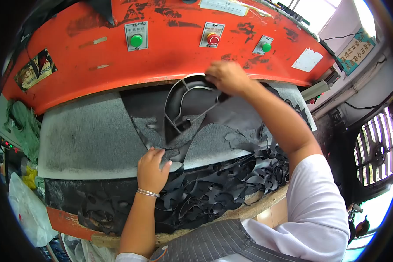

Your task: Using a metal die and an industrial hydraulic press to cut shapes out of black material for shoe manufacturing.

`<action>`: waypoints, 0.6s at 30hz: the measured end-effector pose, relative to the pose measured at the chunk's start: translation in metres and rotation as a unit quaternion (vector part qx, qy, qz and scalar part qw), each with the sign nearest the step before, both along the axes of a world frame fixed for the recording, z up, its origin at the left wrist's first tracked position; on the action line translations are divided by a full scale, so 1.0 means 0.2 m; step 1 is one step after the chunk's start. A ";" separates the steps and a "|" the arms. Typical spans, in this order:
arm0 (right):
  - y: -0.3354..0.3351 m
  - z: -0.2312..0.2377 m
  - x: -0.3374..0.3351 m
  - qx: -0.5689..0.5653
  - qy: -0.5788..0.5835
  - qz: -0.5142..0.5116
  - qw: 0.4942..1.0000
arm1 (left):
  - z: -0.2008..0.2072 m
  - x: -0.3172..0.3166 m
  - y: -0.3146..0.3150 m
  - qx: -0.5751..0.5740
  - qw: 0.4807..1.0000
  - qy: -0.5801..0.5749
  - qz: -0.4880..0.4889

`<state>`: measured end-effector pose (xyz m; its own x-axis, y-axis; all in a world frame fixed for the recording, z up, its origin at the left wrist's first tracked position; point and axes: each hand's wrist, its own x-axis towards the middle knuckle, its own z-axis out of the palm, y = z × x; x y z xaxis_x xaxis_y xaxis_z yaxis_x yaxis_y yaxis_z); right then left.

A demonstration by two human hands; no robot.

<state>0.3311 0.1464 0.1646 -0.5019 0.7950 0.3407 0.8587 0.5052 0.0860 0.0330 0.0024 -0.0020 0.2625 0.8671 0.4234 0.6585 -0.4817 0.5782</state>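
Right hand curls far forward; left hand lies nearer, palm down.

Curved, cross-braced metal frame over dark, cut-out sheet

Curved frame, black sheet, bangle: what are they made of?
Curved frame: probably metal, thin walls with bright edges. Black sheet: leather or synthetic, smooth with a dull sheen; can't tell which. Bangle: likely polished metal, silvery with bright glints.
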 end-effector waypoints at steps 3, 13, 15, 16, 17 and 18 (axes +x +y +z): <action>-0.01 -0.34 0.20 -0.068 0.156 -0.070 0.983 | 0.04 -0.01 0.12 -0.020 0.999 -0.037 0.029; 0.10 -0.65 0.23 -0.145 0.238 -0.080 0.957 | -0.01 0.07 0.45 -0.001 0.997 0.019 0.071; 0.09 -0.65 0.26 -0.162 0.253 -0.074 0.951 | -0.02 0.07 0.47 -0.019 0.997 -0.017 0.072; 0.06 -0.63 0.29 -0.161 0.254 -0.075 0.951 | -0.01 0.08 0.47 -0.018 0.997 -0.016 0.070; 0.02 -0.62 0.32 -0.198 0.310 -0.068 0.927 | 0.00 0.08 0.46 -0.004 0.997 -0.013 0.079; -0.02 -0.63 0.35 -0.234 0.364 -0.061 0.899 | 0.01 0.07 0.46 0.011 0.996 -0.010 0.089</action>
